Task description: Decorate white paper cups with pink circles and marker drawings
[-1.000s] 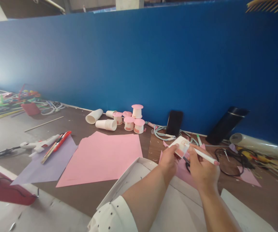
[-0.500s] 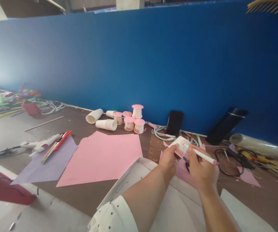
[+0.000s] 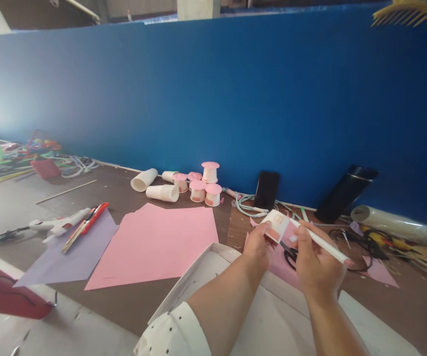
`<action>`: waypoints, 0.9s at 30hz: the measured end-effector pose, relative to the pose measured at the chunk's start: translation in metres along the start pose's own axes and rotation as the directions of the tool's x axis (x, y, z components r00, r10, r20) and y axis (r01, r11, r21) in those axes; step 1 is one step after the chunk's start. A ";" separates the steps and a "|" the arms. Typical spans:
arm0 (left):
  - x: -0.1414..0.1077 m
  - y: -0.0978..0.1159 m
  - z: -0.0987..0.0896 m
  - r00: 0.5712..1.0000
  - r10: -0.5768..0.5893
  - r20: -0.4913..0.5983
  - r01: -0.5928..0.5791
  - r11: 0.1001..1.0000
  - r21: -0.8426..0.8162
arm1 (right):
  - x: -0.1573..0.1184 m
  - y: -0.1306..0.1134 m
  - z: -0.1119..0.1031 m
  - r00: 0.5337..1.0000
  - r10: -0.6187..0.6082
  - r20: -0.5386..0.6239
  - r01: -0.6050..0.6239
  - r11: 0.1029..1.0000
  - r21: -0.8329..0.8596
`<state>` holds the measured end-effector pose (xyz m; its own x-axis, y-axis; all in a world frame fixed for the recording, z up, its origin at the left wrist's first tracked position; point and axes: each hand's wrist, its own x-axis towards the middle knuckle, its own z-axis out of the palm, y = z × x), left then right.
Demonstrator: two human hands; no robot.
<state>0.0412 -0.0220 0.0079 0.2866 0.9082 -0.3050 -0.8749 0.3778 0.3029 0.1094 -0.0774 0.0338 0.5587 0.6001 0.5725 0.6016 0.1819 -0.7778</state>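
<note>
My left hand [image 3: 260, 247] is closed around a small white paper cup [image 3: 277, 223] that has a pink window outline and pink patches drawn on it. A white marker [image 3: 326, 243] with a pink end is gripped in my right hand [image 3: 319, 267]; its tip is hidden by my fingers and stands a little to the right of the cup. Below the cup lie black-handled scissors [image 3: 290, 255], partly on pink paper scraps [image 3: 280, 264]. Several small paper cups with pink paper tops [image 3: 197, 190] stand near the blue partition, one of them stacked on the others.
Pink paper [image 3: 161, 247] and purple paper [image 3: 68, 252] lie to the left, with a red box cutter [image 3: 92, 217] and a white glue gun [image 3: 63, 225]. Plain paper cups [image 3: 162, 193], a phone [image 3: 267, 190] and a black bottle [image 3: 345, 195] line the blue partition [image 3: 235, 99].
My right hand with the marker has moved right and slightly down, away from the cup. The cup's drawn window now shows more fully, and more of the scissors is uncovered.
</note>
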 end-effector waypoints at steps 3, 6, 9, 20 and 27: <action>0.001 -0.001 -0.003 1.000 0.007 0.012 -0.007 1.000 -0.006 | 0.001 0.000 -0.001 1.000 -0.012 -0.006 0.012 1.000 0.006; -0.002 -0.002 -0.003 0.995 0.027 0.101 -0.028 0.999 0.018 | 0.002 0.004 -0.001 1.000 0.008 -0.004 -0.008 0.999 -0.038; -0.009 -0.001 0.000 0.980 0.027 0.197 -0.039 0.997 0.061 | 0.002 0.006 0.000 1.000 0.021 -0.012 -0.022 0.998 -0.067; -0.006 -0.005 -0.002 0.963 0.092 0.254 -0.123 0.986 0.111 | 0.002 0.012 0.001 0.999 -0.043 0.014 0.045 0.980 -0.192; -0.004 -0.007 -0.004 0.967 0.106 0.232 -0.138 0.982 0.126 | 0.003 0.013 0.002 0.998 -0.054 0.024 0.058 0.974 -0.220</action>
<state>0.0450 -0.0287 0.0035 0.2749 0.9600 -0.0538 -0.8497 0.2688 0.4537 0.1177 -0.0715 0.0242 0.5112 0.6081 0.6074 0.7442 0.0404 -0.6667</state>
